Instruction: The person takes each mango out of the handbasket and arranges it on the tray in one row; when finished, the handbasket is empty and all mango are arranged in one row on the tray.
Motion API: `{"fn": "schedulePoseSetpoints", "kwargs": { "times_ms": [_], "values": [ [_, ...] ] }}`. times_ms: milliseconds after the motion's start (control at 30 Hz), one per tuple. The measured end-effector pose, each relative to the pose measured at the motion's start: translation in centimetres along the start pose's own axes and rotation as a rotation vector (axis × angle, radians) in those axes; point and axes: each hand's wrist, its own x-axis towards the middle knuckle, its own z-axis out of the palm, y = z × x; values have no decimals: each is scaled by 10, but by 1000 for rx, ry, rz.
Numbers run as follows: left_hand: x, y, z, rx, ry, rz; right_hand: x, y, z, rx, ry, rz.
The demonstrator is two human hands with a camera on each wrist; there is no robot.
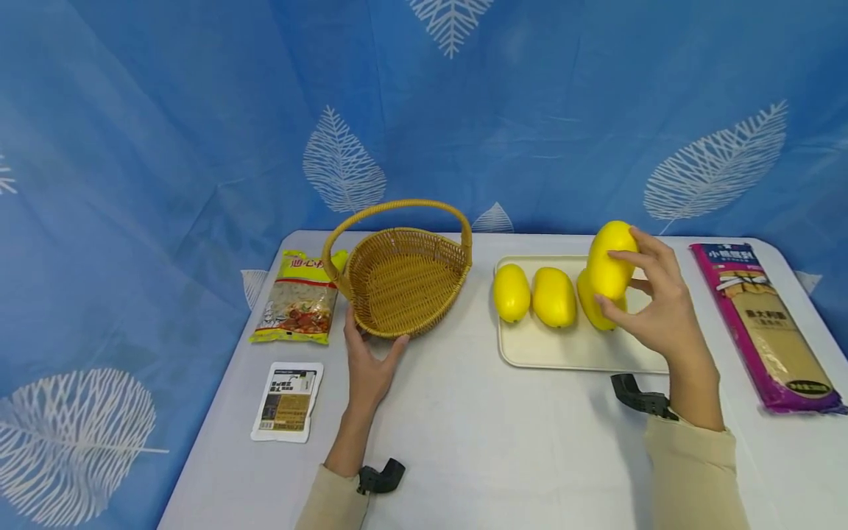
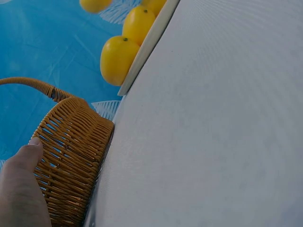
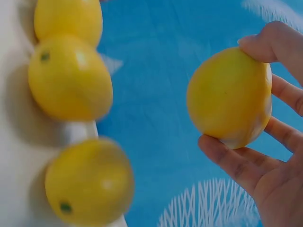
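Note:
My right hand (image 1: 656, 302) grips an oblong, smooth yellow fruit (image 1: 611, 259), raised over the tray. In the right wrist view, the thumb lies on one side of the held fruit (image 3: 229, 97) and the fingers on the other. Three similar yellow fruits lie on a cream tray (image 1: 563, 357); the right one (image 1: 592, 305) is partly hidden behind the held fruit. My left hand (image 1: 371, 368) holds the near side of a brown wicker basket (image 1: 407, 283) with a tall arched handle. The left wrist view shows the thumb against the basket's woven wall (image 2: 71, 156). Nothing lies inside the basket.
A yellow-and-red food packet (image 1: 298, 298) lies left of the basket, with a small white packet (image 1: 288, 403) in front of it. Right of the tray lies a long purple noodle packet (image 1: 768, 327). A blue leaf-print cloth (image 1: 530, 132) hangs behind the white table (image 1: 490, 449).

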Motion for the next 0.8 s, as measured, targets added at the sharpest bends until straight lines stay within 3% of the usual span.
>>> {"fn": "schedulePoseSetpoints", "kwargs": {
  "times_ms": [367, 800],
  "values": [
    [0, -1, 0, 9, -7, -16, -21, 38, -39, -76, 69, 244],
    [0, 0, 0, 5, -9, -5, -29, 47, -51, -96, 31, 254]
  ]
}}
